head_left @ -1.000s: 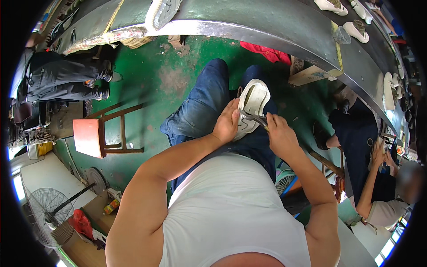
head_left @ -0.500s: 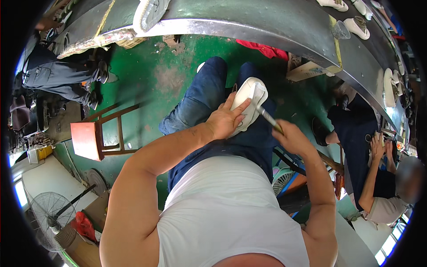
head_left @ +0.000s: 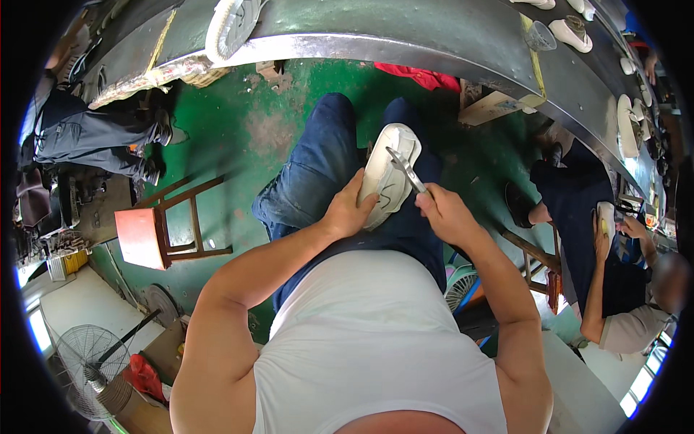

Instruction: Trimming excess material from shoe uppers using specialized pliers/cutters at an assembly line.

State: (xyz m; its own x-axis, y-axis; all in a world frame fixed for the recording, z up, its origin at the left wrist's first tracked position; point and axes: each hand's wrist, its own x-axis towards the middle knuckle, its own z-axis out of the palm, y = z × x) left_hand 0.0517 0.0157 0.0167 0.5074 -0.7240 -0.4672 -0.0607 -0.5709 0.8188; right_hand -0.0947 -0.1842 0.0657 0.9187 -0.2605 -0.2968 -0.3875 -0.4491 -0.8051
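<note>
A red stool (head_left: 155,231) is standing at far left on the green floor (head_left: 231,123). The left hand (head_left: 348,213) is cupping a white shoe (head_left: 389,173) on the lap, fingers closed around its edge. The shoe looks light and fairly stiff, best gripped along its side rim. The right hand (head_left: 444,213) is closing tightly on a thin metal tool (head_left: 406,169), whose tip is lying on the shoe. At right, a co-worker (head_left: 614,275) is sitting.
</note>
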